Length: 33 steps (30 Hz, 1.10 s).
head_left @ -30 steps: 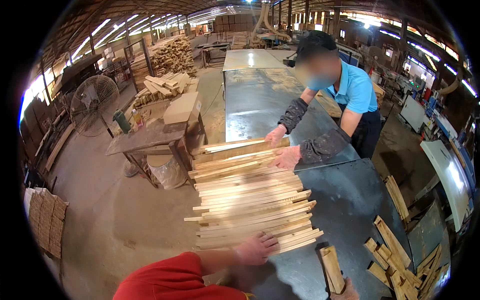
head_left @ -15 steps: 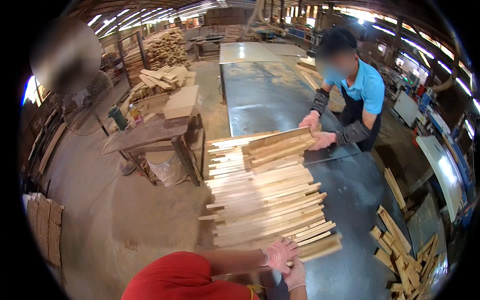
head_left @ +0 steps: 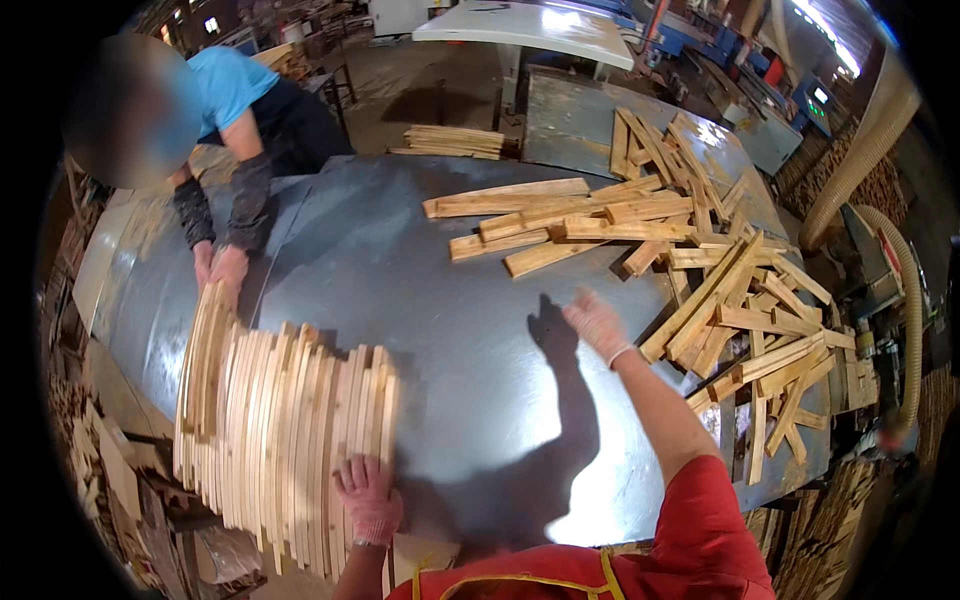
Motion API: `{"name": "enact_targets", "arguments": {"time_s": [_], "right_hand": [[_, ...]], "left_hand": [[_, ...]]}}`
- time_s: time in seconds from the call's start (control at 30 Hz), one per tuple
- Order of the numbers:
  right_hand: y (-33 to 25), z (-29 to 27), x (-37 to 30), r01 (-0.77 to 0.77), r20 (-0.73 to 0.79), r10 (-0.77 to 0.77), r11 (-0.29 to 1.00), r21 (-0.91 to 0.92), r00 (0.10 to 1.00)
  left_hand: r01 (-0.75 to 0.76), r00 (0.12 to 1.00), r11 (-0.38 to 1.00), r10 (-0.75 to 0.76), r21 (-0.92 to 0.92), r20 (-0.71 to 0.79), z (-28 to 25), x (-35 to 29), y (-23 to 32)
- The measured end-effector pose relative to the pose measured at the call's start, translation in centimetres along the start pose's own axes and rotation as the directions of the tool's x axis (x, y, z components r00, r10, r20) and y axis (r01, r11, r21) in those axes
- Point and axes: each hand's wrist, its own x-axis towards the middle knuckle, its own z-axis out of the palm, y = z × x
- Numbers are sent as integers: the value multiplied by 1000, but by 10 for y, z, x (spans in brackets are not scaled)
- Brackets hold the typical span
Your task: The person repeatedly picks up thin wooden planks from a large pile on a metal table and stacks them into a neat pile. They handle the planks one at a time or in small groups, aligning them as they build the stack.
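My left hand (head_left: 368,498), in a pinkish work glove, rests on the near right end of a row of thin wooden strips (head_left: 290,430), its fingers extended over the outermost pieces. The strips lie side by side on a grey metal table (head_left: 450,330). My right hand (head_left: 597,325), gloved too, is stretched out above the table with fingers apart and nothing in it. Just beyond it, to the right, lies a loose pile of wooden sticks (head_left: 720,310). Across the table, a co-worker's gloved hands (head_left: 225,268) grip several strips at the row's far left end.
The co-worker in a blue shirt (head_left: 225,90) leans in at the far left. A bundle of sticks (head_left: 455,140) lies past the far table edge. A white-topped table (head_left: 520,30) stands behind. Ribbed hoses (head_left: 860,150) hang at the right.
My view has swung to the right. My hands, together at the row's near end before, are now apart: the left stays on the strips, the right reaches toward the pile. The co-worker's strips have come down against the row.
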Motion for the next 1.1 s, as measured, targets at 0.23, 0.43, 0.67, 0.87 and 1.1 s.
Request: {"name": "enact_targets", "arguments": {"time_s": [0.23, 0.43, 0.67, 0.87, 1.1], "right_hand": [[15, -106, 141, 126, -189, -258, 844, -522, 947], [-17, -76, 261, 164, -26, -234, 750, -641, 972], [-21, 3, 314, 165, 130, -106, 737, -655, 986], [-11, -21, 263, 326, 376, -68, 652, -684, 924], [47, -73, 49, 545, 569, -111, 478, -688, 815]], "left_hand": [[-136, 944, 984, 163, 112, -286, 13, 6, 1], [-82, 961, 982, 123, 169, -249, 24, 6, -8], [-90, 969, 992, 107, 86, -222, 4, 19, 4], [-136, 959, 986, 155, 96, -236, 5, 24, -3], [-61, 972, 994, 80, 94, -223, 36, -2, -19]]}}
